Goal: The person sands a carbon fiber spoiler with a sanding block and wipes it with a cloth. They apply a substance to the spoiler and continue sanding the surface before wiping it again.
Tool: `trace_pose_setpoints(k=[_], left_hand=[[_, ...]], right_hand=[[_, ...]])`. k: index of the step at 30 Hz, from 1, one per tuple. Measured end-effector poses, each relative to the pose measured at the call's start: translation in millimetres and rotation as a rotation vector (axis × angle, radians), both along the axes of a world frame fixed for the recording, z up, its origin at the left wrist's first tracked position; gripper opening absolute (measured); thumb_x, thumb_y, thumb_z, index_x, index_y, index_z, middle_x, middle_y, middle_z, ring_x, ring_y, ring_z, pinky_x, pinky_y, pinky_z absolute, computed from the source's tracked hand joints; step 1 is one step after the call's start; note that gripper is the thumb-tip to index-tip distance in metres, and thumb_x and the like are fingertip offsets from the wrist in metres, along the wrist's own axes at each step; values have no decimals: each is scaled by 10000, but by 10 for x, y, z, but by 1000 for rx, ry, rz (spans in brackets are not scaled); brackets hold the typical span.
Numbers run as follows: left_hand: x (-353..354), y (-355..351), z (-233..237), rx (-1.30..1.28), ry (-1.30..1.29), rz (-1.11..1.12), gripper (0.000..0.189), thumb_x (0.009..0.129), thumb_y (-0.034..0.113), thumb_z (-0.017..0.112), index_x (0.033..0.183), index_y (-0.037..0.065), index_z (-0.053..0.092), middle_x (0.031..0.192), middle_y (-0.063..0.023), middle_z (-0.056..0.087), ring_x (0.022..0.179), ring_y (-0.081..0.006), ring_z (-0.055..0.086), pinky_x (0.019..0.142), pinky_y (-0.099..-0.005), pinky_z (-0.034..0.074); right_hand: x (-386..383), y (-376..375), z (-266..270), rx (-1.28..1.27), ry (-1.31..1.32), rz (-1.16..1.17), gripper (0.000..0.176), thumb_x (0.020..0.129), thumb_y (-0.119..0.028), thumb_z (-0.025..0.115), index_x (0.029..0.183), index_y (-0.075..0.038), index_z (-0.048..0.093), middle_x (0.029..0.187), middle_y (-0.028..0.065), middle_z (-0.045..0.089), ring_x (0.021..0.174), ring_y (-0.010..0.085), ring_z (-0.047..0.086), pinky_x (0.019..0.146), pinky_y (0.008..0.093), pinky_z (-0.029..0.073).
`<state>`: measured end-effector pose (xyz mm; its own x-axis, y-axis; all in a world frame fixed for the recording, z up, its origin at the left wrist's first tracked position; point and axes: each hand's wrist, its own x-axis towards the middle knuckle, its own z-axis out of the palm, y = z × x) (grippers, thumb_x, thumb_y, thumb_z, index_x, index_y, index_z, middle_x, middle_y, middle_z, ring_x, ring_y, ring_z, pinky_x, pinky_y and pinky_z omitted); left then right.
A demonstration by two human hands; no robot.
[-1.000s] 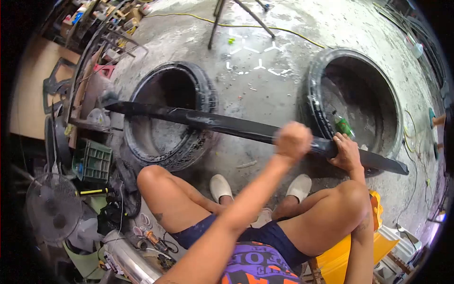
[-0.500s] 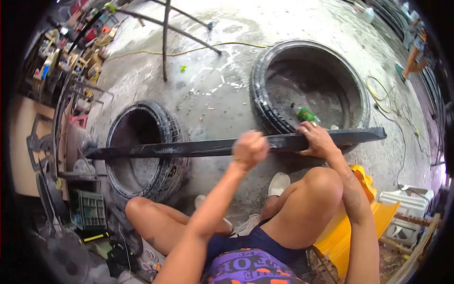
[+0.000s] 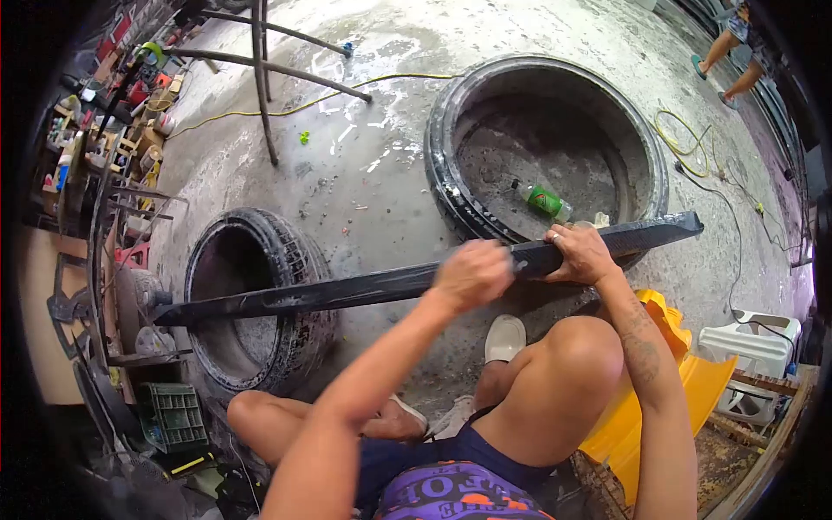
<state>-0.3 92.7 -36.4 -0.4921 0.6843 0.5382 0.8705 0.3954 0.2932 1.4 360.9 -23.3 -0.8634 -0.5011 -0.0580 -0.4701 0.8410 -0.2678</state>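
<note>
A long black bar [image 3: 373,288] lies slanted across the rims of a smaller tyre [image 3: 299,260] on the left and a larger tyre [image 3: 442,186] on the right. My right hand [image 3: 579,253] grips the bar near its right part, fingers over the far edge. Above the bar's middle, my left hand [image 3: 475,274] is curled into a fist and blurred by motion; whatever it holds is hidden. A green-labelled plastic bottle [image 3: 544,201] lies inside the larger tyre, just beyond my right hand.
Metal legs [image 3: 269,61] stand at the upper left, near a yellow hose [image 3: 390,78]. Cluttered shelves and a green crate [image 3: 173,416] are on the left. Yellow plastic [image 3: 698,394] and a white stool [image 3: 750,347] are on the right. Another person's legs [image 3: 728,61] show at top right.
My left hand has moved right and slightly down along the bar. The view has shifted, and the bar appears more slanted. More of the other person's legs shows.
</note>
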Motion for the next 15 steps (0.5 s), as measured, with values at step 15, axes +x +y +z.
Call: trace_pose_setpoints(k=[15], left_hand=[[-15,-349,-36,97,15,92,227,737,174,708,646,110,510,741,-49,513,776,-250,572,686,-411,477]], right_hand=[[18,-33,26,-2,71,4,687,564,-452,861,1103,-84,649,1120,91,647,1018,307,631,857,436,502]])
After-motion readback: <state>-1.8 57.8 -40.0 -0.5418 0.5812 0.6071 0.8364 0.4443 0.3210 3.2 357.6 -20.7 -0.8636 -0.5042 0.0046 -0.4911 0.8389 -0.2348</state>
